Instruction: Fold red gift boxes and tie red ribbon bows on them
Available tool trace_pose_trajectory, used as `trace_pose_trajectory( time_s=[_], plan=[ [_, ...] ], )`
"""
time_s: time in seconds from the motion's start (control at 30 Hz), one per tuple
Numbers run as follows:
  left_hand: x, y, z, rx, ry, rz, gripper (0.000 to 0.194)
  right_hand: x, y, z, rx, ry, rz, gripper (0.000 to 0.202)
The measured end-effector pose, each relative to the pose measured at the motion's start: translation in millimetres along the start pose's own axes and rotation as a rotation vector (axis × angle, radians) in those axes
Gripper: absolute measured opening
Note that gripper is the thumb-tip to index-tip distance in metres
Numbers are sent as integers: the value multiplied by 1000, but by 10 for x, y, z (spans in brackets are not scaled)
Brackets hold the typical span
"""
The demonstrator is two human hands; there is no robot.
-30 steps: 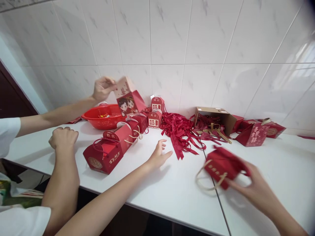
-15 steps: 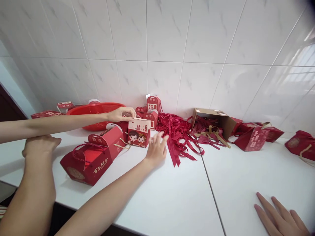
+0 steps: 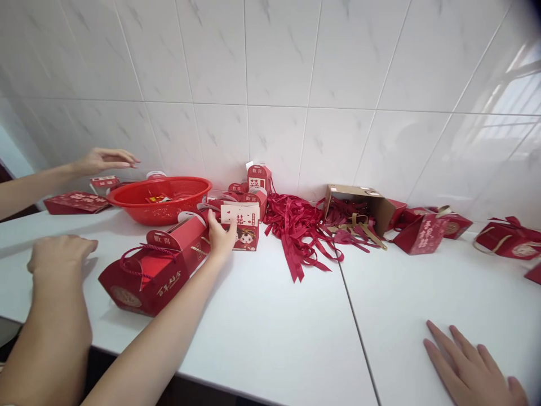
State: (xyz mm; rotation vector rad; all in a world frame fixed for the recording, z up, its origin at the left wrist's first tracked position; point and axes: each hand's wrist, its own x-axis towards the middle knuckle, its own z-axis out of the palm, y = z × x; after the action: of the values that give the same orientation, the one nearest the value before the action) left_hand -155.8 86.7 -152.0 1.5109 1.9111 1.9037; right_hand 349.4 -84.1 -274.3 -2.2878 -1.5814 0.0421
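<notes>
My left hand [image 3: 63, 254] is a closed fist resting on the white table [image 3: 274, 332] at the left, with no object showing in it. Left of the bottom right corner, my right hand [image 3: 475, 369] lies flat with fingers spread, touching only the table. The nearest item to my fist is a long red gift box [image 3: 146, 282] with a rope handle. Another person's hand [image 3: 222, 237] is at the left side of a small box [image 3: 246, 239] printed with cartoon figures. That person's other hand [image 3: 105, 160] hovers above the left end of the table.
A red basket [image 3: 163, 210] with small packets stands near the tiled wall. Small red boxes [image 3: 257, 179] stand beside a tangled heap of red ribbons [image 3: 296, 225]. An opened cardboard box [image 3: 382, 214] holds more ribbons. More red boxes [image 3: 426, 234] sit at the right.
The other person's one hand has left the small cartoon box and moved to the left. Their other hand has moved left, up to that box. My hands keep their poses.
</notes>
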Motion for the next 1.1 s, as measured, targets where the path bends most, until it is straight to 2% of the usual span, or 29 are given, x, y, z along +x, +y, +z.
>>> trace_pose_trajectory(
  time_s=[0.1, 0.17, 0.23, 0.33, 0.43, 0.5, 0.57, 0.63, 0.67, 0.77, 0.83, 0.9, 0.97, 1.03, 1.1],
  plan=[
    [-4, 48, 8, -28, -69, -56, 73, -3, -94, -87, -22, -22, 4, 59],
    [-33, 86, 10, -61, -147, -58, 55, 21, -181, -167, 12, -39, 23, 58],
    [-99, 149, 21, -110, -239, -44, 39, 56, -368, -295, 141, -66, -6, 54],
    [-295, 330, 69, -214, -413, -22, 33, 124, -891, -560, 481, -71, -220, 50],
    [-588, 587, 139, -332, -643, 14, 32, 227, -1543, -789, 744, -62, -411, 60],
    [-782, 741, 172, -400, -768, 43, 31, 312, -1903, -855, 836, -94, -535, 72],
    [-931, 844, 185, -449, -847, 63, 32, 388, -2139, -843, 941, -178, -672, 71],
    [-1015, 888, 178, -479, -879, 76, 33, 435, -2251, -782, 1045, -258, -746, 53],
    [-1036, 892, 169, -488, -881, 81, 32, 446, -2271, -747, 1079, -252, -772, 41],
    [-1051, 881, 136, -494, -864, 102, 28, 440, -2260, -660, 1087, -84, -816, 17],
    [-1060, 888, 114, -546, -896, 120, 29, 412, -2247, -628, 1064, -11, -827, 15],
    [-1083, 922, 97, -682, -971, 106, 38, 361, -2259, -607, 1065, 12, -823, 18],
    [-1107, 976, 84, -805, -1015, 4, 48, 281, -2298, -589, 1079, 36, -822, 21],
    [-1106, 1025, 76, -809, -961, -140, 45, 179, -2353, -575, 1076, 45, -843, 24],
    [-1057, 1040, 72, -729, -878, -234, 33, 94, -2408, -577, 1035, 22, -895, 27]
  ],
)
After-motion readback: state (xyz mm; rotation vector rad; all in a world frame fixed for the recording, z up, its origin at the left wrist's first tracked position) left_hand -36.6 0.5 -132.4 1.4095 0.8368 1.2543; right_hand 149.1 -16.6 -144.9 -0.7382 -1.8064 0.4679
